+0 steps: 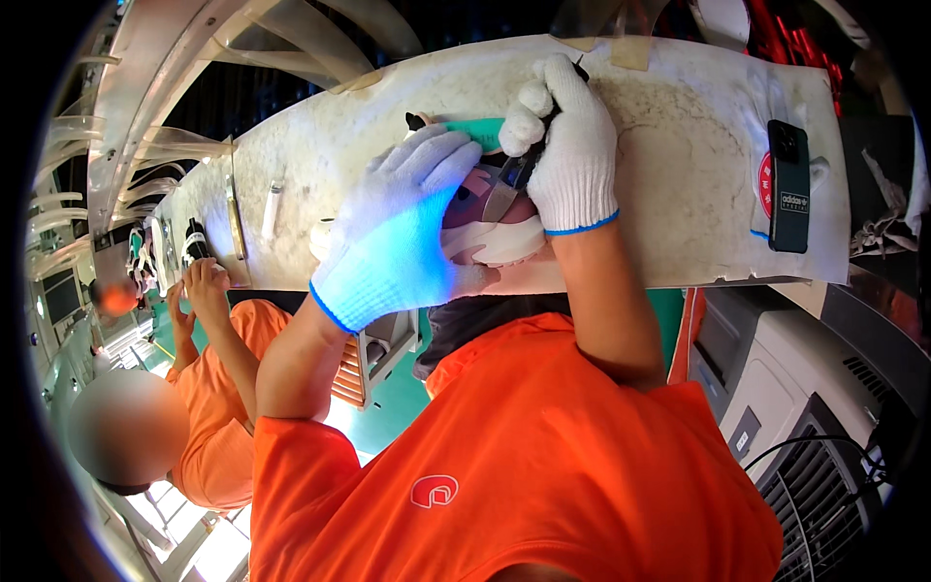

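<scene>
One white-soled shoe [499, 242] lies near the front edge of the worktop [669, 209]. Left hand [402, 223], gloved, is half-curled over it, steadying it. Right hand [572, 145], gloved, is closed round a black-handled tool [501, 199], metal tip over the shoe; contact unclear. Dark phone [789, 189] well right. Farther left, an orange-shirted co-worker [218, 427].

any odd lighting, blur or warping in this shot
Head view: strong blue light tints the gloved left hand, while the gloved right hand looks mostly white; fisheye distortion bows the worktable's far edge; the co-worker's head is blurred out; patches at lower left are overexposed.
</scene>
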Available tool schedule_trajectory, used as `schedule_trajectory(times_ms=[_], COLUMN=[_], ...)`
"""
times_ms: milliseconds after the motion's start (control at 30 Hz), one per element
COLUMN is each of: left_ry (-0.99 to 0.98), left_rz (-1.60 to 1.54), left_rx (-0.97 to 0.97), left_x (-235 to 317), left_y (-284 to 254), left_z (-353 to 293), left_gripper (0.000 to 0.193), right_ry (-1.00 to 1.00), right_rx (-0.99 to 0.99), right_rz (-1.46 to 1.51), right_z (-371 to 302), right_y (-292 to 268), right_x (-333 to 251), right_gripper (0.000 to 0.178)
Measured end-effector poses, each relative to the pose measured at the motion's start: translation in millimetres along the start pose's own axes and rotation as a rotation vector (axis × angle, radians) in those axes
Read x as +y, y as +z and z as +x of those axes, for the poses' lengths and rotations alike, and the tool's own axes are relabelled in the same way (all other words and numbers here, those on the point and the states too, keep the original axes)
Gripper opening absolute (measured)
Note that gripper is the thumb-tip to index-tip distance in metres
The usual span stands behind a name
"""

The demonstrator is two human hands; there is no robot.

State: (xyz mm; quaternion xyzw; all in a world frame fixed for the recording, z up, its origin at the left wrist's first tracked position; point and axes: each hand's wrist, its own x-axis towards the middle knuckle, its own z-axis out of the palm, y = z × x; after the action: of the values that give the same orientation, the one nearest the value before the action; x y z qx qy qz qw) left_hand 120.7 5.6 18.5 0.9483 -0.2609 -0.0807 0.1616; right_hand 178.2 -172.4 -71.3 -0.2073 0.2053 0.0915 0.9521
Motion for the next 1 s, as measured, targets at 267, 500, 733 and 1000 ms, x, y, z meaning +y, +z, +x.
schedule_trajectory(times_ms=[267, 500, 733, 1000], left_ry=[0.012, 0.034, -0.084, -0.3], left_rz=[-0.078, -0.068, 0.089, -0.184], left_rx=[0.001, 0.041, -0.059, -0.192], left_x=[-3, 0, -12, -31], left_y=[-3, 5, -20, -6], left_z=[1, -5, -15, -22], left_gripper=[0.096, 0.09, 0.129, 0.149], right_ry=[-0.013, -0.322, -0.358, -0.424], right_rx=[-0.037, 0.025, -0.03, -0.114], right_rz=[0.025, -0.529, -0.66, -0.877], right_z=[-1, 4, 17, 43], right_y=[-3, 7, 10, 16], right_x=[3, 16, 12, 14], right_gripper=[0.027, 0.026, 0.026, 0.033])
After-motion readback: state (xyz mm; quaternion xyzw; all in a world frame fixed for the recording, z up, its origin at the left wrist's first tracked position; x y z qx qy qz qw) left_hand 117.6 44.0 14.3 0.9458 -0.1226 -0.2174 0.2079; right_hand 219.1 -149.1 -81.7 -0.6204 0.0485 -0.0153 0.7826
